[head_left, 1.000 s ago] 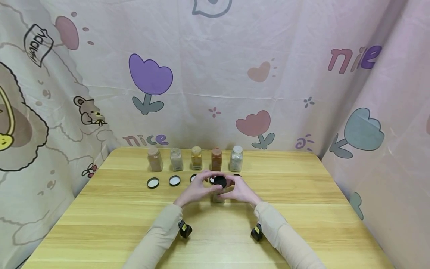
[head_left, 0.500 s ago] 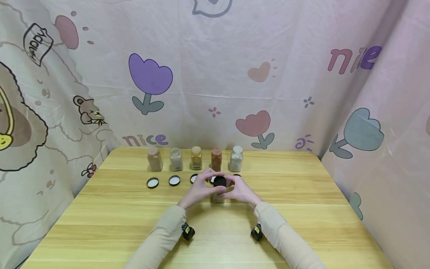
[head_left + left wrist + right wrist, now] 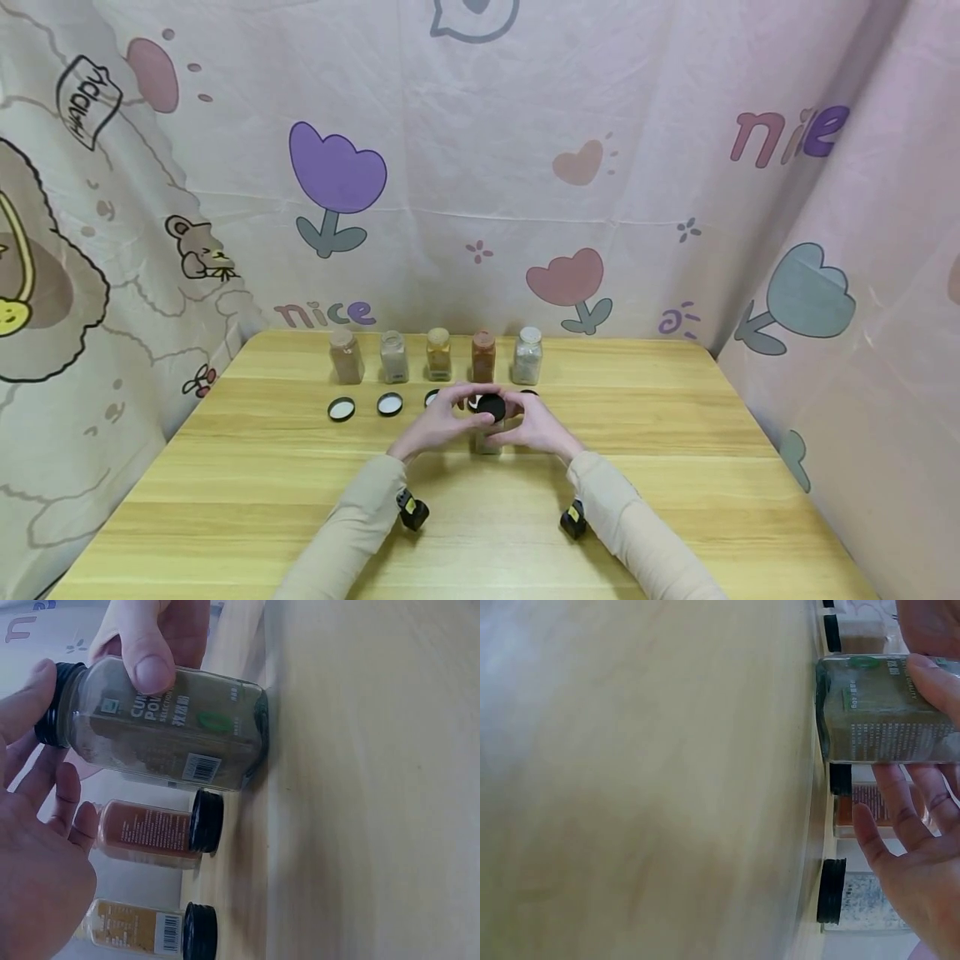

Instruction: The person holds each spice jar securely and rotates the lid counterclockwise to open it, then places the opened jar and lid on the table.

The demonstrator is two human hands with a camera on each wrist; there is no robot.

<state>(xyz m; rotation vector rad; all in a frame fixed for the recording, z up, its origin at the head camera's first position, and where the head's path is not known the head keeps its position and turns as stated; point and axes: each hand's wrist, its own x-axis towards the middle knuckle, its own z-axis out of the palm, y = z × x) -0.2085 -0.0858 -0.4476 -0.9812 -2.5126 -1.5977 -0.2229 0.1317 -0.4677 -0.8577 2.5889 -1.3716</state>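
A square glass spice jar (image 3: 489, 446) labelled as cumin powder (image 3: 161, 724) stands upright, its base right at the wooden table. My left hand (image 3: 441, 422) grips the black screw lid (image 3: 491, 407) on its top, thumb in front and fingers curving round behind. From the right side, my right hand (image 3: 537, 425) holds the jar's body, the thumb pressed on the glass (image 3: 881, 735) and the fingers behind it. In the left wrist view the lid (image 3: 54, 705) sits at the jar's neck. Both hands partly cover the jar in the head view.
Along the back stand several lidless spice jars: brown (image 3: 347, 358), pale (image 3: 393, 358), yellow (image 3: 439, 356), red (image 3: 483, 358) and whitish (image 3: 528, 357). Black lids lie before them, white inside up, including one at far left (image 3: 341, 409). A printed curtain (image 3: 450, 275) hangs behind the table (image 3: 247, 483).
My left hand and wrist shift slightly right, then swing back left round the lid. The right hand keeps its hold, and the jar stays in place.
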